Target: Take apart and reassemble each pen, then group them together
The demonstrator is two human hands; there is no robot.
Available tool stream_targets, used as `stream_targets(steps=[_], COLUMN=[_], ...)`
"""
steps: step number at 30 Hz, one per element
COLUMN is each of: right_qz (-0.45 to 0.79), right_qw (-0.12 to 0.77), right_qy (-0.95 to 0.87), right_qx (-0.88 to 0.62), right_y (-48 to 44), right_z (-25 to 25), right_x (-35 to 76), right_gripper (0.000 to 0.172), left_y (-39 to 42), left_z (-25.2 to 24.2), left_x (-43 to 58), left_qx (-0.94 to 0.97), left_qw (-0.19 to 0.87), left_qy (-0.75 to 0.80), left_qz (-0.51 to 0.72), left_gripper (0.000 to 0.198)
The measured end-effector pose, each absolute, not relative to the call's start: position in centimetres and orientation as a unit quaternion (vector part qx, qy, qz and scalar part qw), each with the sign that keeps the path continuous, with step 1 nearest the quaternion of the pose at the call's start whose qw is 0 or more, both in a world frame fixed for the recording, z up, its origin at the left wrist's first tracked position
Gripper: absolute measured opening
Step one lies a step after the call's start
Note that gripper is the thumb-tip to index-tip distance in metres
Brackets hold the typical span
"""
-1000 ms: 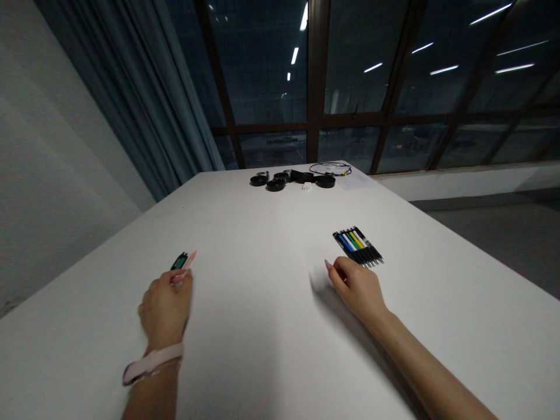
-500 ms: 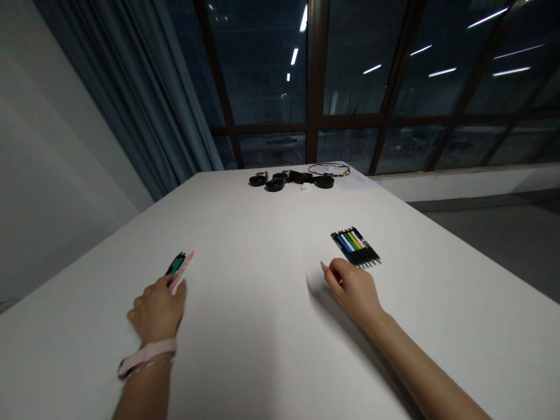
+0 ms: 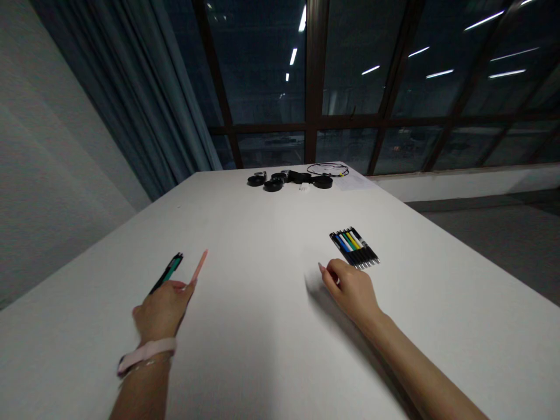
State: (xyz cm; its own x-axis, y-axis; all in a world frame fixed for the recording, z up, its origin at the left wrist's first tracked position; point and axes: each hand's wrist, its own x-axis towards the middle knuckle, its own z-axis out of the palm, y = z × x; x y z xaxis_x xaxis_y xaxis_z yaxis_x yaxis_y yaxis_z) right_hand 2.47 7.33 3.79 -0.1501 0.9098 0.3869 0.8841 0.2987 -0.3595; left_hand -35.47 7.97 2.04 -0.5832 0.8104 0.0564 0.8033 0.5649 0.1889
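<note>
A pink pen (image 3: 200, 266) is pinched between the thumb and fingers of my left hand (image 3: 163, 310), which has a pink band at the wrist. Just left of that hand lie black and green pens (image 3: 168, 272), their near ends hidden behind it. My right hand (image 3: 350, 287) has its fingers curled and the thumb side toward the left; what is inside the curl, if anything, is hidden. Beyond it, a row of several pens (image 3: 354, 247) with blue, white, green, yellow and black barrels lies side by side, near the knuckles.
Several black round objects (image 3: 273, 185) stand at the far end of the white table (image 3: 254, 233), beside a small white item (image 3: 304, 187). A black cable (image 3: 328, 170) and a paper sheet (image 3: 353, 182) lie at the far right. A curtain and windows are behind.
The pink pen has moved right, away from the black and green pens, with my left hand. My right hand has hardly moved.
</note>
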Motion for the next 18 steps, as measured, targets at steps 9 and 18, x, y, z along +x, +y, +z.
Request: stream_targets(steps=[9, 18], right_qz=[0.017, 0.023], right_qw=[0.266, 0.259], right_qy=[-0.767, -0.771], right_qx=[-0.584, -0.581], right_y=[7.2, 7.2], right_z=[3.7, 3.9], right_x=[2.2, 2.0], right_gripper=[0.031, 0.029], left_y=[7.8, 6.6], left_z=[2.9, 1.8], left_x=[-28.9, -19.0], left_qx=[0.613, 0.771], left_qw=[-0.048, -0.072], left_qy=[0.767, 0.613], left_qz=[0.184, 0.157], left_gripper=[0.029, 0.028])
